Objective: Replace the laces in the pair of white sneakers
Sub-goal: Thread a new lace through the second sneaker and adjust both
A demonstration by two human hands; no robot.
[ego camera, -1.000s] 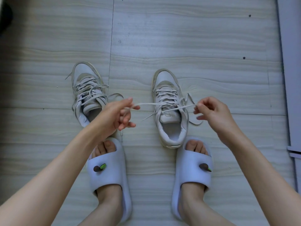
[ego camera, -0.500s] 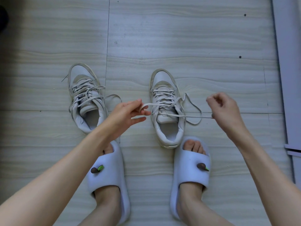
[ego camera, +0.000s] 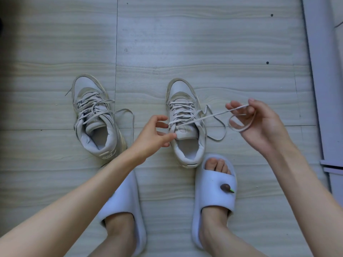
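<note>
Two worn white sneakers stand on the tiled floor, toes pointing away from me. The left sneaker [ego camera: 94, 117] is laced, with loose ends trailing to its right. The right sneaker [ego camera: 185, 123] has its lace [ego camera: 209, 116] pulled out sideways. My right hand [ego camera: 259, 125] holds that lace, which runs taut from the eyelets and loops round its fingers. My left hand [ego camera: 154, 135] sits at the right sneaker's left side, fingers spread and touching the tongue and top eyelets.
My two feet in pale slides [ego camera: 215, 191] rest on the floor just below the sneakers. A grey door frame or skirting [ego camera: 319, 80] runs down the right edge. Grey tiled floor [ego camera: 185, 43] stretches beyond the sneakers.
My left hand has let go of the lace end and moved against the right sneaker's tongue. My right hand has risen and gathered the lace into a loop around its fingers.
</note>
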